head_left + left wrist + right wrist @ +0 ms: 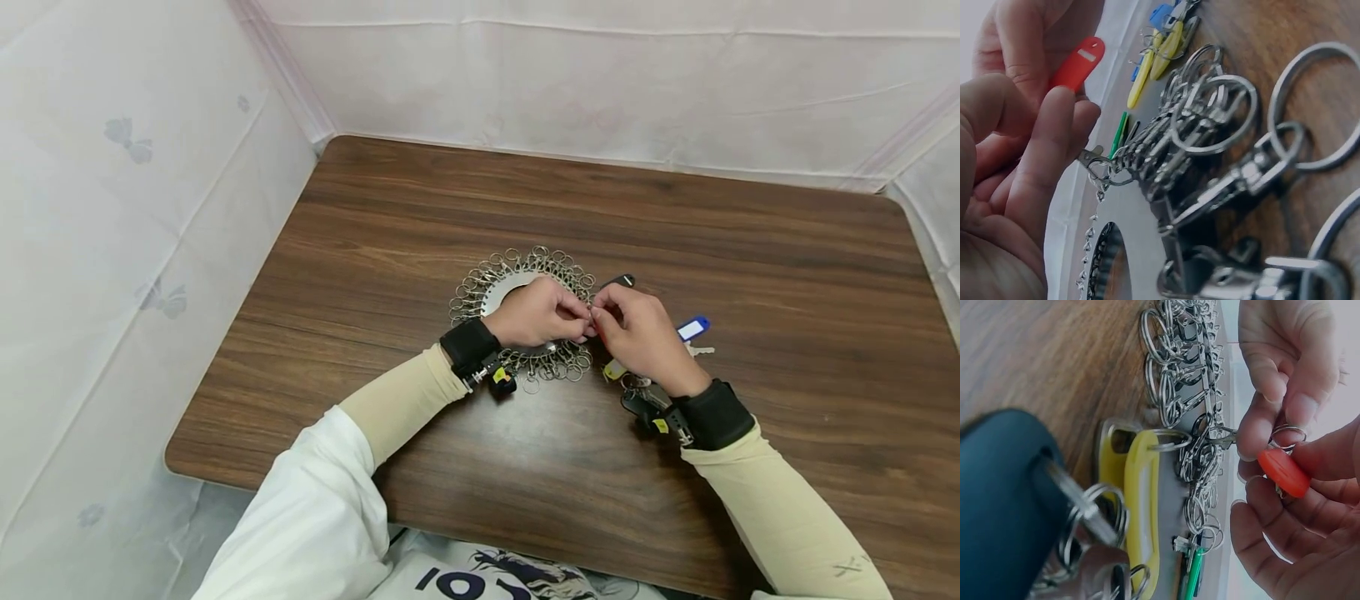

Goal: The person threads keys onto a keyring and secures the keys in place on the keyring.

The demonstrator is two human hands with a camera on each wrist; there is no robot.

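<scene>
At the middle of the surface (420, 217), just right of the ring of metal clips (480, 287), sits the red key tag (1282, 472), pinched between thumb and fingers of the right hand (645, 337). The left hand (536, 312) pinches a small swivel clasp (1092, 156) at the ring's edge, its fingertips touching the right hand's. The tag's long axis seems to run across toward the clasp, its split ring (1287, 432) end leading. To do this well, the clasp probably wants holding steady while the split ring is fed squarely into its mouth. Yellow tags (1141, 506), a blue tag (693, 327) and a black fob (1004, 506) lie nearby, to the right.
</scene>
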